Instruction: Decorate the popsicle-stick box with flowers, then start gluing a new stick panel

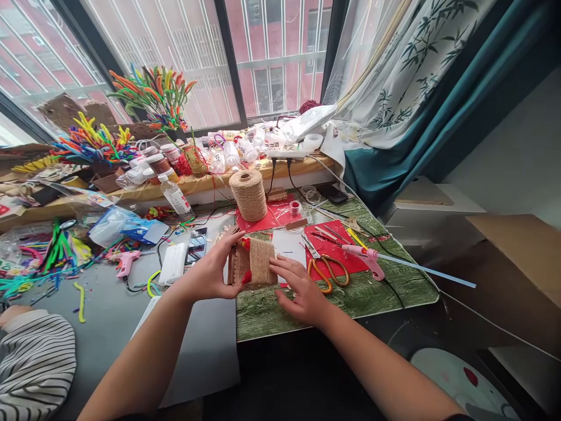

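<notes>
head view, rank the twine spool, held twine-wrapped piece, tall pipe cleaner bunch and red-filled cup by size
1. Tall pipe cleaner bunch
2. Twine spool and twine-wrapped piece: too alike to rank, the piece is nearer
3. Red-filled cup

One twine-wrapped piece, one spool, two glue guns.

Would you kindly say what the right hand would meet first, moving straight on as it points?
The right hand would likely first meet the twine-wrapped piece; its fingers appear right at the edge, though actual contact is unclear.
</notes>
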The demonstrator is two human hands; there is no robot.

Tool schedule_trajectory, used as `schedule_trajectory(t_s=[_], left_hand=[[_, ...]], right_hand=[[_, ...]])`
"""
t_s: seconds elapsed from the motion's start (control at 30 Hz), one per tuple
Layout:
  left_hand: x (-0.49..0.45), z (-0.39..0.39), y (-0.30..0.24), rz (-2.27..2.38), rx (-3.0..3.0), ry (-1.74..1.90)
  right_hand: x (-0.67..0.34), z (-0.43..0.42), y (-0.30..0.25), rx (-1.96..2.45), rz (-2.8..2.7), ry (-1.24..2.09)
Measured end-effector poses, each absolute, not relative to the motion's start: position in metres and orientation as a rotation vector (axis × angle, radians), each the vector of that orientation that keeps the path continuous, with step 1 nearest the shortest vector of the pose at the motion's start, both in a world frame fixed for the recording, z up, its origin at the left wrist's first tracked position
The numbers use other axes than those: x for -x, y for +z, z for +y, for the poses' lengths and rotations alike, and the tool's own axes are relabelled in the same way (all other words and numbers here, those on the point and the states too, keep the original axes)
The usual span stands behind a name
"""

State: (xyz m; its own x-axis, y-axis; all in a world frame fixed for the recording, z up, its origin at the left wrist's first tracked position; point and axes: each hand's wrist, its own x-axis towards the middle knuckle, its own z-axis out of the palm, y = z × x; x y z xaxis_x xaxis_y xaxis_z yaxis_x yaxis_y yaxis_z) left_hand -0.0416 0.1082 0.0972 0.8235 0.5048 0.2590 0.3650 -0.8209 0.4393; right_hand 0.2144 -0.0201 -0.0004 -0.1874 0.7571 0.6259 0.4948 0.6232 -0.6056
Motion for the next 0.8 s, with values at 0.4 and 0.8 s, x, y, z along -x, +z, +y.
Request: schedule_trajectory(t_s=[0.4, 0.8], left_hand=[[0.033, 0.112, 0.039, 0.592, -2.27, 0.627], [0.007, 0.12, -0.003, 0.629, -2.098, 0.605]], right_hand=[[-0.2, -0.008, -0.036, 0.925, -1.175, 1.05], [-0.221, -0.005, -0.029, 1.075, -1.172, 1.014]])
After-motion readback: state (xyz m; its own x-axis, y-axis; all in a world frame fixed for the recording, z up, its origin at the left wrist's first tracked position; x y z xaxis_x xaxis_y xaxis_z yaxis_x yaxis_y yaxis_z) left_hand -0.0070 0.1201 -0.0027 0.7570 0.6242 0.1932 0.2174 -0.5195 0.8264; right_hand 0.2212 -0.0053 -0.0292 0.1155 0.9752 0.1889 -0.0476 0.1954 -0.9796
